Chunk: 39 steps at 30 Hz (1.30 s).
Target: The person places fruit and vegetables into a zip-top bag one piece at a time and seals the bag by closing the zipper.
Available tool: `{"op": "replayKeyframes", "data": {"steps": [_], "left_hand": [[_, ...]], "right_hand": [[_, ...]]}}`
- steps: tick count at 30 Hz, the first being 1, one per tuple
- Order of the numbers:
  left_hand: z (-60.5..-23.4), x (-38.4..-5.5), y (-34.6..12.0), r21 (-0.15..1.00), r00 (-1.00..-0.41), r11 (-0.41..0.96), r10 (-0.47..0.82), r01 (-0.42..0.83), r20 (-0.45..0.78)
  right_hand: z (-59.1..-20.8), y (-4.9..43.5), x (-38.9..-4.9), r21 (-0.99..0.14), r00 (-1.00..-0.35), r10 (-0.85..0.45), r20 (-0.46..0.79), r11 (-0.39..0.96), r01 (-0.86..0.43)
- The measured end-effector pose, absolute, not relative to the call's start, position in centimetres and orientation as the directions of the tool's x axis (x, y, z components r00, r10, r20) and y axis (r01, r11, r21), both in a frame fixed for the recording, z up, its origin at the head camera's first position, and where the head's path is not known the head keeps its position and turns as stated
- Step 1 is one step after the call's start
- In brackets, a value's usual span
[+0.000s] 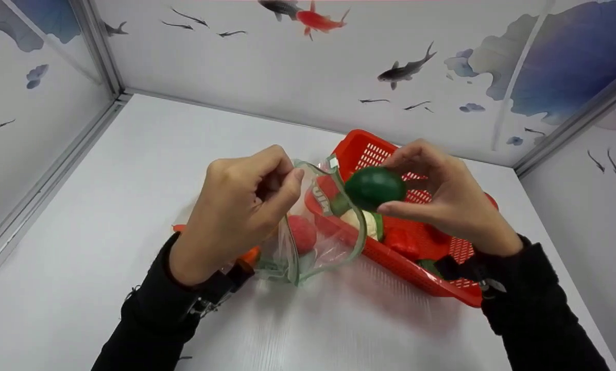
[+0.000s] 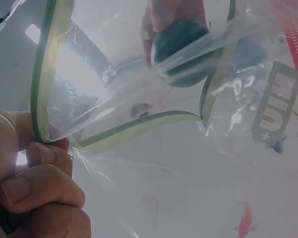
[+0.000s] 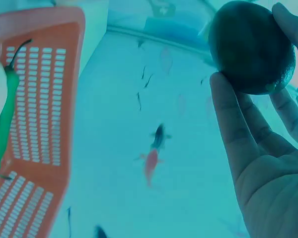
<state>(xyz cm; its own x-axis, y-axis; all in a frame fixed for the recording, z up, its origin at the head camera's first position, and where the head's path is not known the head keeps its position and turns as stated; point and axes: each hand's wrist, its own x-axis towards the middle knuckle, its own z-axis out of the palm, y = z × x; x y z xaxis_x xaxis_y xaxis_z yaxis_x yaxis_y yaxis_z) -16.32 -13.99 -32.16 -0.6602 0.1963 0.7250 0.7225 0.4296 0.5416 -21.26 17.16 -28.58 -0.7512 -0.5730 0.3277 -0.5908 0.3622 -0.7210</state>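
Observation:
My left hand (image 1: pixel 238 206) pinches the green-edged rim of a clear zip bag (image 1: pixel 331 256); the left wrist view shows the curled fingers (image 2: pixel 42 186) at one corner of its mouth. The bag hangs open toward the right, with a round pinkish-red fruit (image 1: pixel 303 234) inside it. Between thumb and fingertips my right hand (image 1: pixel 447 193) holds a smooth dark green oval fruit, like an avocado (image 1: pixel 375 188), at the bag's mouth. Through the plastic the left wrist view shows the same green fruit (image 2: pixel 184 52). My right palm faces it from the right.
A red perforated basket (image 1: pixel 357 141) stands behind and right of the bag, holding a whitish vegetable with green leaves (image 1: pixel 374 224), a red pepper (image 1: pixel 403 242) and a green chilli (image 3: pixel 7 114). Orange items (image 1: pixel 251 255) lie partly hidden near my left wrist. Printed walls enclose the white table (image 1: pixel 133 170).

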Motion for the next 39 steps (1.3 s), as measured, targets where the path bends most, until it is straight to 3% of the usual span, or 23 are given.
{"op": "replayKeyframes", "data": {"steps": [6, 11, 19, 28, 39], "left_hand": [[-32.1, -16.4, -13.8, 0.537, -0.658, 0.433, 0.198, 0.724, 0.727], [-32.1, -16.3, -13.8, 0.543, -0.667, 0.439, 0.197, 0.715, 0.719], [-32.0, -16.4, -14.0, 0.541, -0.659, 0.447, 0.162, 0.712, 0.734], [-31.8, -16.5, -14.5, 0.549, -0.657, 0.453, 0.118, 0.703, 0.744], [-31.8, -16.3, -14.2, 0.552, -0.656, 0.436, 0.127, 0.711, 0.744]], "right_hand": [[-28.7, 12.7, -18.6, -0.593, -0.657, -0.624, 0.423, 0.358, -0.722], [-29.7, 9.2, -18.0, -0.544, -0.616, -0.667, 0.418, 0.359, -0.758], [-31.2, 5.4, -18.7, -0.616, -0.652, -0.676, 0.345, 0.361, -0.700], [-31.7, 5.9, -19.5, -0.729, -0.663, -0.709, 0.239, 0.320, -0.605], [-31.9, 4.0, -19.0, -0.645, -0.689, -0.684, 0.237, 0.420, -0.639]]}}
